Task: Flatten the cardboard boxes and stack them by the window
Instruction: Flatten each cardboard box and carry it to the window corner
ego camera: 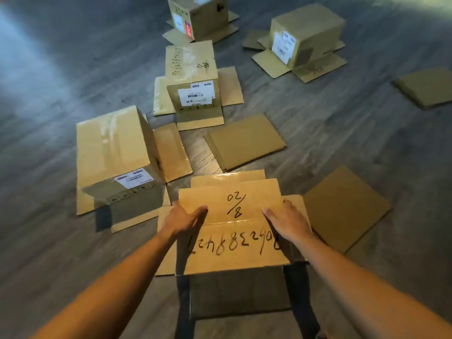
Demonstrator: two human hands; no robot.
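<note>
Looking down, we see a grey wood-plank floor (61,241) strewn with cardboard. Largest is the box on the near left (117,152), standing upside down on its splayed flaps, a white label on its near face; what it holds we cannot tell. Beyond it, mid-floor, stands a taller box with handwritten digits (192,77), likewise inverted on open flaps. Two more upturned boxes sit at the far end, one far centre (199,17) and one far right (305,37), each with labels and flaps spread on the floor.

Directly in front of us is the box we are working on (232,223), marked "02/8" and a long number. It lies partly collapsed, its top panel tilted towards us, with shadow beneath. Whether anything is inside stays hidden.

Flat cardboard sheets lie around: one to the near right (344,209), just beside our box, a stack of them in the middle (244,141), another at the far right edge (425,86).

Our left hand (186,220) rests on the panel's left side, fingers spread wide, pressing flat. Our right hand (287,221) lies on the right side, fingers loosely extended and gripping nothing.
</note>
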